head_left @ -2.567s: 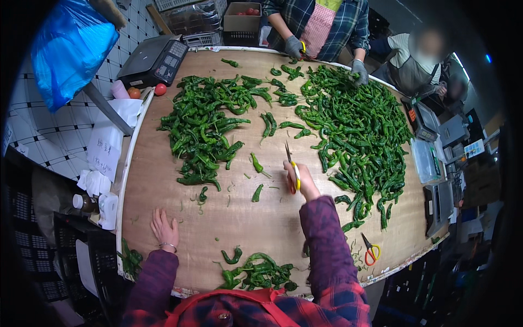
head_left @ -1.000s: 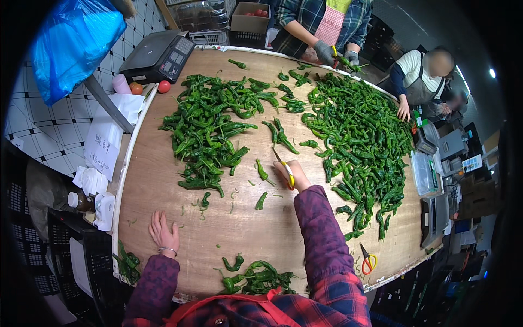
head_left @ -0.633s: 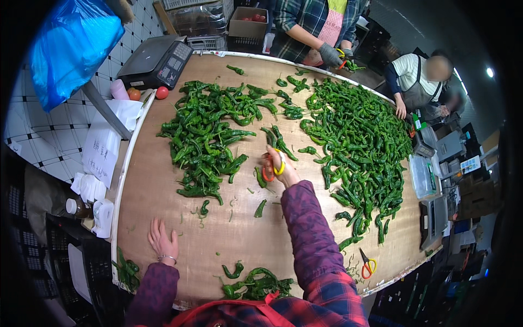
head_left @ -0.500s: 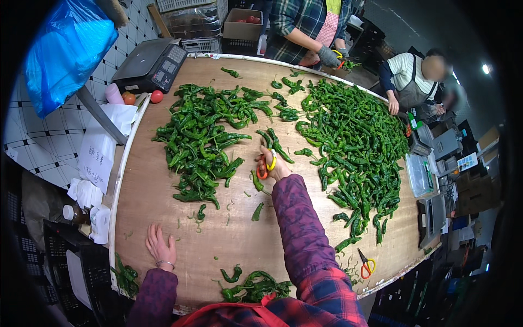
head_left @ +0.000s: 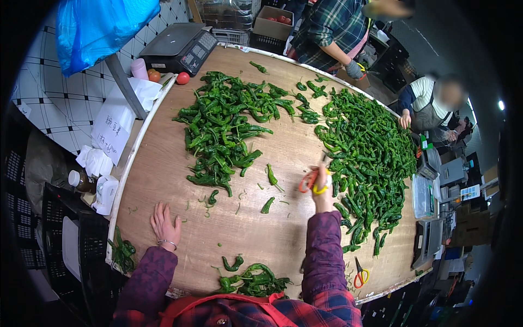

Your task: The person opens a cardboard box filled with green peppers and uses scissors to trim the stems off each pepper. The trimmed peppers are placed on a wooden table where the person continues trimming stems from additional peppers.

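My right hand [head_left: 322,189] is closed around scissors [head_left: 308,180] with red and yellow handles, held over the left edge of the large right-hand heap of green peppers [head_left: 370,147]. The blades are hard to make out against the peppers. My left hand [head_left: 165,224] lies flat on the wooden table [head_left: 158,163], fingers spread and holding nothing. Ahead of it lies a smaller heap of green peppers [head_left: 229,120]. Between the heaps are a few loose peppers, among them one pepper [head_left: 271,175] and a short piece [head_left: 267,205]. Trimmed stems dot the wood.
A second pair of scissors [head_left: 360,274] lies at the near right. More peppers [head_left: 259,280] sit against my apron. A scale [head_left: 182,49] and a tomato [head_left: 183,78] are at the far left. One gloved co-worker [head_left: 354,70] and another person [head_left: 430,103] stand beyond the far edge.
My right hand has swung right, with the scissors, from the gap between the heaps to the right heap. Two peppers beside it earlier are gone from that spot. The view has shifted.
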Demonstrator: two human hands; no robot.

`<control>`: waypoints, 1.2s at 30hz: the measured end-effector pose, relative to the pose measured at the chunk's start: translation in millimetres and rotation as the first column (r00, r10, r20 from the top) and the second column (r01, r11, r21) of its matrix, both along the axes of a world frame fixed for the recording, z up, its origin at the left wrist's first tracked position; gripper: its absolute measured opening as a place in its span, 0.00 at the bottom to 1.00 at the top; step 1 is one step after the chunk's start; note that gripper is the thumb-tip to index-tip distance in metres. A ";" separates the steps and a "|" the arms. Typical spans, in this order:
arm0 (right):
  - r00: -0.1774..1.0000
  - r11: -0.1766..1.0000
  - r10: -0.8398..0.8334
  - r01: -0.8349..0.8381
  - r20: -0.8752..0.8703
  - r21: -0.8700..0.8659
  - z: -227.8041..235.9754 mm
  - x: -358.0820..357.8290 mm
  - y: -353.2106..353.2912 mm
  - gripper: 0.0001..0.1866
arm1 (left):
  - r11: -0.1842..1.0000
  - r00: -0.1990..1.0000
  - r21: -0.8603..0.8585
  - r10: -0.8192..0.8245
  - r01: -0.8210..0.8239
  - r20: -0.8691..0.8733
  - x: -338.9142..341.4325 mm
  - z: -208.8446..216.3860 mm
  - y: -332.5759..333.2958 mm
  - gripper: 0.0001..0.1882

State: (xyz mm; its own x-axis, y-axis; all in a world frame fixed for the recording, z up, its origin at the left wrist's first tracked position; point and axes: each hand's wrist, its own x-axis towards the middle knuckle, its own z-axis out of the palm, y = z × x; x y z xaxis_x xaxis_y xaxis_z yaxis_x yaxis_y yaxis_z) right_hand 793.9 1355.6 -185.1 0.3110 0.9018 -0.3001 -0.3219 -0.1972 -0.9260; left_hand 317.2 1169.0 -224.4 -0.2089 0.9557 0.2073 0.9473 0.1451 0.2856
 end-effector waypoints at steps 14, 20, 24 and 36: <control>0.163 0.917 0.005 -0.395 0.987 0.060 25.9 -149.4 136.2 0.19 | 0.999 0.999 -0.024 0.035 -0.034 0.032 -0.2 8.5 -1.1 0.31; 0.036 0.798 0.324 -0.548 0.945 -0.252 22.6 -164.4 142.1 0.18 | 0.999 0.999 -0.035 0.042 -0.041 0.030 -1.2 12.7 -3.3 0.31; 0.388 0.745 0.547 -0.629 0.742 -0.220 21.2 -141.0 90.3 0.19 | 0.999 0.998 -0.015 0.042 -0.041 0.038 -2.9 7.4 -5.4 0.30; 0.633 0.659 0.751 -0.702 0.186 -0.272 63.5 -97.0 -103.8 0.09 | 0.999 0.999 0.039 0.035 -0.035 -0.001 -8.0 -5.9 -3.9 0.29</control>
State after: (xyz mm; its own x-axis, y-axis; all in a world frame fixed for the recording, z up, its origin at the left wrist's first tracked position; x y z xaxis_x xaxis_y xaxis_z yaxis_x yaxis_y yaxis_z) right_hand 697.0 1251.8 -121.5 -0.3376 0.8150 -0.4710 0.2370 -0.4107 -0.8804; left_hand 309.2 1165.1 -230.3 -0.2414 0.9390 0.2451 0.9423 0.1665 0.2904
